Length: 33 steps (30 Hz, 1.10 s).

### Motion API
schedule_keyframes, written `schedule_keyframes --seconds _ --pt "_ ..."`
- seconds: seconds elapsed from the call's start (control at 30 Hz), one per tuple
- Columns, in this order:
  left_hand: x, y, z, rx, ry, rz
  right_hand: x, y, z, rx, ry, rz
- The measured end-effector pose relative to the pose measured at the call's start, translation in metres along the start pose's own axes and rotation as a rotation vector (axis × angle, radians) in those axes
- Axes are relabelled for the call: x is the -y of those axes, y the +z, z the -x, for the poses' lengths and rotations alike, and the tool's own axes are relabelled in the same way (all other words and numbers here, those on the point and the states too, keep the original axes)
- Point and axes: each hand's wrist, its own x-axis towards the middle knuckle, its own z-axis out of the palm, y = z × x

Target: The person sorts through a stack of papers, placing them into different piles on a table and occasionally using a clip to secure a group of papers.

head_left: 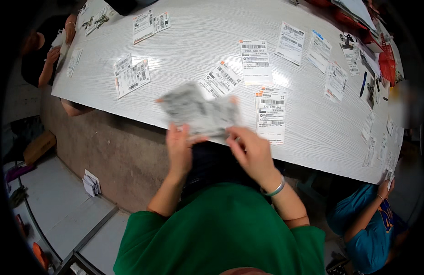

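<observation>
My hands: two, left hand (179,149) and right hand (253,151). Blurred shipping labels (203,112) in my grip: at least two, exact count lost to blur. White table (193,48): one. Overlapping label pairs on left half: two, upper pair (143,27) and lower pair (137,78). Blue-edged label (319,52): one. Co-workers: two, left person (38,57) and right person (361,229). Silver bracelet (276,188) on me: one. Cardboard box (40,147): one. Floor paper bundle (90,184): one.
</observation>
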Motion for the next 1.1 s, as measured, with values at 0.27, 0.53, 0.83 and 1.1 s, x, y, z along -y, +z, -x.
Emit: schedule_keyframes --seconds 0.27,0.53,0.83,1.1 --pt "-0.046 -0.084 -0.022 -0.243 0.346 -0.045 -0.026 -0.002 -0.113 -0.002 0.057 0.467" --pt "-0.04 -0.07 -0.029 -0.23 0.314 0.013 -0.023 0.023 -0.154 0.178 0.115 0.761" --pt "-0.042 -0.078 -0.027 -0.26 0.345 -0.009 -0.062 -0.048 -0.2 0.19 0.095 0.822" --pt "-0.042 -0.062 -0.028 -0.246 0.3 -0.014 -0.06 -0.077 -0.218 0.49 0.124 0.95"
